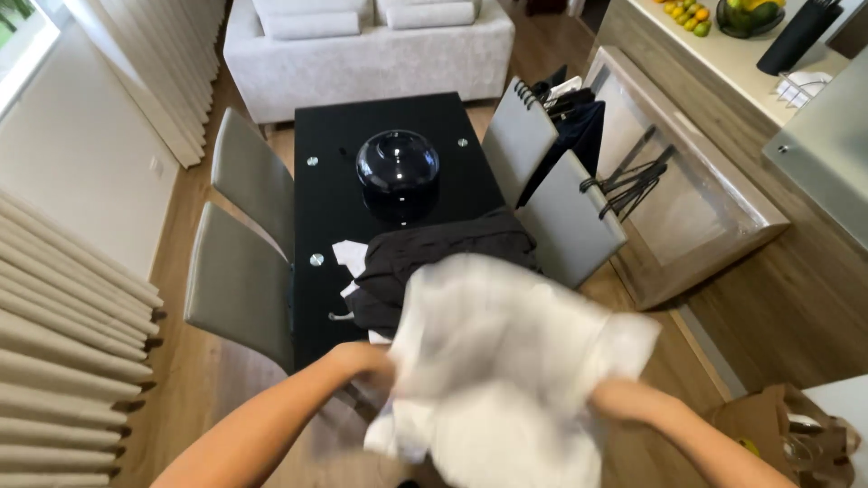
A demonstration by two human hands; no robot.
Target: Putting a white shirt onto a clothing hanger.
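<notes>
Here, head view, the only one I have: I look straight down on a white cloth garment (506, 361), blurred with motion, spread wide between my two hands above the near end of a long black glossy table (325, 194). My left hand (366, 361) is clenched on the garment's left edge; my right hand (619, 398) is clenched on its right edge, slightly lower in the frame. The cloth's long axis runs left to right, hand to hand, with slack hanging toward me. Neither hand is nearer; both already have it. Just beyond the garment lies a heap of dark crumpled clothing (434, 258) on the table, partly overlapped by the white cloth in my view; whether they touch I cannot tell. Further up the table sits a dark glass dome (398, 163). Two grey chairs (244, 235) flank the left edge. On the right, another grey chair (570, 217) carries black hangers (633, 185). Bare tabletop shows left of the heap and beyond the dome.
</notes>
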